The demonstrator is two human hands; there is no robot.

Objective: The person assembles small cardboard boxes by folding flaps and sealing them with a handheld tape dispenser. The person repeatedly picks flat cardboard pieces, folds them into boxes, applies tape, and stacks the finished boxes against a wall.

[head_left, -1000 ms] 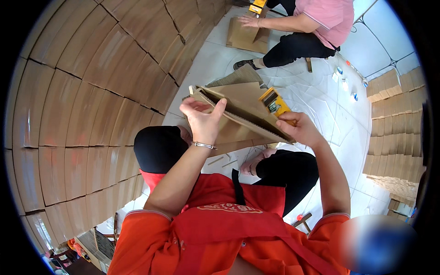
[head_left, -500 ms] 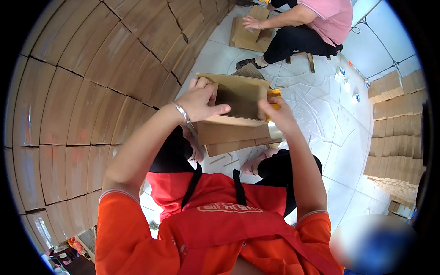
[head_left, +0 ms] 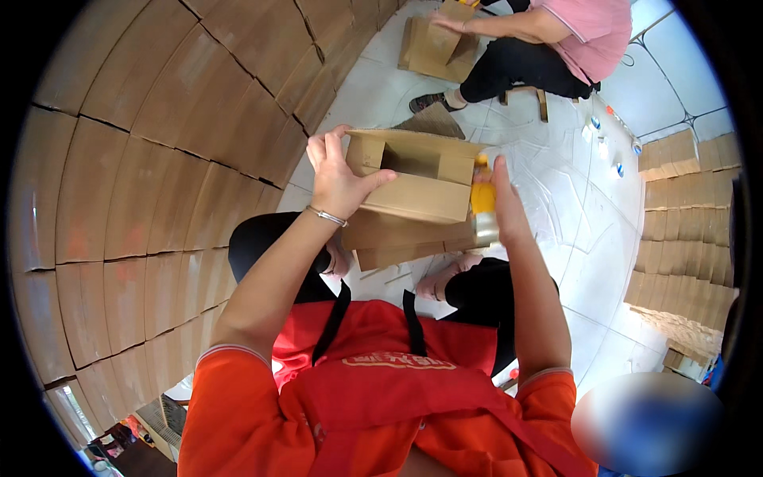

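Clocks go from the middle of the view. A red apron is nearest, at 6 o'clock. Up at 12 o'clock is an open cardboard box, between both hands, with its short end flaps leaning in.

The left hand is at the box's 9 o'clock. Its thumb lies over the near edge and its fingers hug the outside, a wide pinch. The right hand, at the box's 3 o'clock, looks curled on a yellow tape dispenser; I can't tell how tightly.

To fold well, I'd keep the left pinch firm but soft so the walls don't bend, tuck the short flaps flat first, then line up the long edges. The dispenser should stay clear of the flaps.

Farther off, brown boxes fill 9 to 10 o'clock. A co-worker in pink sits between 1 and 2 o'clock.
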